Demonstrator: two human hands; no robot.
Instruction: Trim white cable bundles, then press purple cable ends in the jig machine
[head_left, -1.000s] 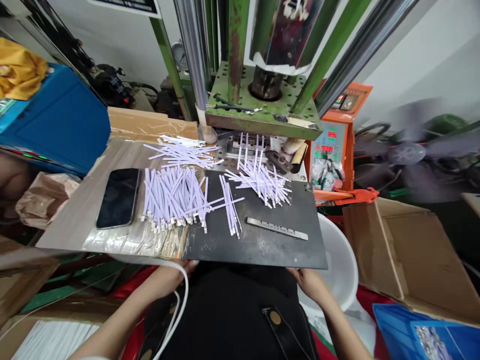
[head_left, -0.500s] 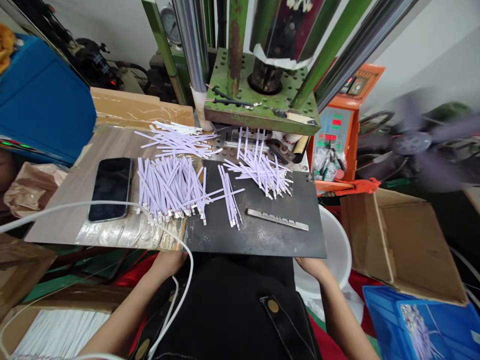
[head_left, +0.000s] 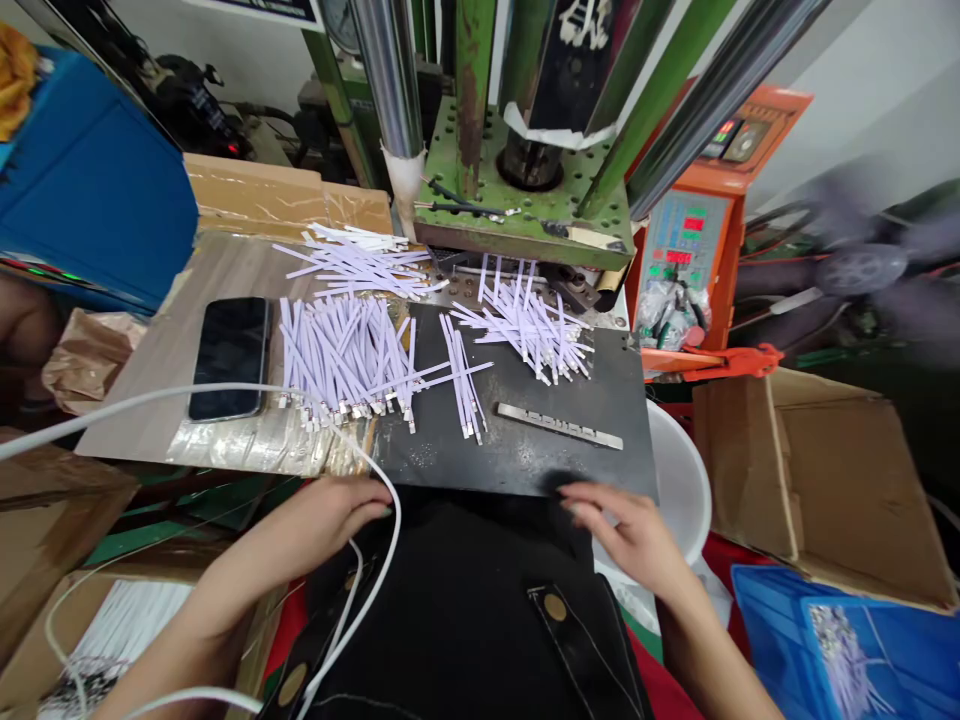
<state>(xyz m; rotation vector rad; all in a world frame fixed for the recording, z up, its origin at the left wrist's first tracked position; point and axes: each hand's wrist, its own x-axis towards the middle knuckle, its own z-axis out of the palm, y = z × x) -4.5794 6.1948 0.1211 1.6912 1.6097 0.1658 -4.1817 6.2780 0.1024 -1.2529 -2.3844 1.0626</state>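
My left hand (head_left: 337, 510) is over the near edge of the work table, below a pile of lilac strips (head_left: 341, 355) with small metal ends. Its thumb and index finger are slightly apart, and I see nothing in them. At the table's near right edge is my right hand (head_left: 626, 530), fingers stretched out and holding nothing. Ahead of it a slotted metal bar (head_left: 559, 426) lies on the dark plate (head_left: 517, 465). A few strips (head_left: 463, 385) lie apart left of the bar, and another pile (head_left: 536, 330) rests behind it. A white cable (head_left: 386, 560) passes beside my left hand.
A green press (head_left: 525, 235) stands behind the strips. A phone (head_left: 231, 355) and a further strip pile (head_left: 367, 262) are at left. On the right are an orange control box (head_left: 686, 235), a turning fan (head_left: 859, 270), a white bucket (head_left: 694, 490) and a cardboard box (head_left: 862, 490).
Both hands have risen from below the table's near edge into fuller view, the right one moving slightly left. The camera view has shifted a little. Strips and metal bar stay in place.
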